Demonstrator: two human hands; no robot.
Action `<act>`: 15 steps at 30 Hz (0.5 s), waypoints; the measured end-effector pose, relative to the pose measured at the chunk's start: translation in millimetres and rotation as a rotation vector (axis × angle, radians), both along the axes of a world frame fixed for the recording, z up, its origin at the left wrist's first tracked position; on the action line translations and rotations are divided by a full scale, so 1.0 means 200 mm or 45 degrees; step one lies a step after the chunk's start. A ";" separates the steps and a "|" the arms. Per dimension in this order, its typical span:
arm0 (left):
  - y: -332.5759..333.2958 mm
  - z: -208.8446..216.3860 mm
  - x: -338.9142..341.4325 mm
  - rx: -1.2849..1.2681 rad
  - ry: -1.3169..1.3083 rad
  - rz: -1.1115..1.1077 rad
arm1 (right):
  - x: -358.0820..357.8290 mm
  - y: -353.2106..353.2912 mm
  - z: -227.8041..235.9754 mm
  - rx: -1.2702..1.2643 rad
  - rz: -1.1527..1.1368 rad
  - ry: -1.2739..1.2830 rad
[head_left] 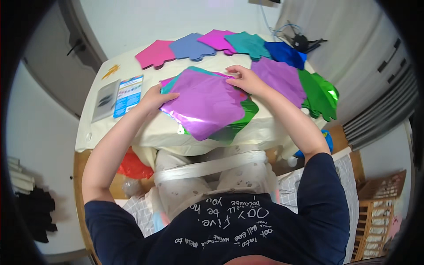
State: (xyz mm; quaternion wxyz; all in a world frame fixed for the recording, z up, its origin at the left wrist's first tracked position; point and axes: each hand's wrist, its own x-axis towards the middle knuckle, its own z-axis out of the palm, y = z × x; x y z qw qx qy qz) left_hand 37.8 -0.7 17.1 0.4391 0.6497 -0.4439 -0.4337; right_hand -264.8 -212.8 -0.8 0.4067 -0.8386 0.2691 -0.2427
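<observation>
A fan of flat, shiny foil pieces like uninflated foil balloons lies before me, with a purple foil piece [203, 97] on top. Teal and magenta edges peek out along its far side; a green foil piece [248, 112] shows at its lower right. My left hand [155, 97] holds the stack's left edge, thumb on top and the other fingers mostly hidden. At the far right edge is my right hand [247, 80], its thumb on the foil and a magenta corner between thumb and fingers. A small white tab [180, 129] sticks out at the near left edge.
Pink [155, 54], blue-grey [193, 46], magenta [217, 40], teal [248, 44] and dark blue foil piles [286, 54] arc along the table's back. Purple [280, 79] and green piles [319, 95] lie right. A blue printed card [128, 96] and clear packet [106, 100] lie left.
</observation>
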 end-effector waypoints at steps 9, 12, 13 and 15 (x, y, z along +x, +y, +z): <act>0.01 0.02 0.15 0.015 -0.583 0.086 | -0.31 0.19 0.24 -0.435 0.420 0.450; 0.04 0.08 0.21 -0.106 -0.966 -0.184 | -0.36 0.21 0.25 -0.411 0.536 0.499; 0.04 0.09 0.21 -0.108 -0.880 -0.346 | -0.38 0.20 0.23 -0.415 0.559 0.482; 0.07 0.10 0.24 -0.134 -0.922 -0.531 | -0.36 0.19 0.20 -0.474 0.604 0.525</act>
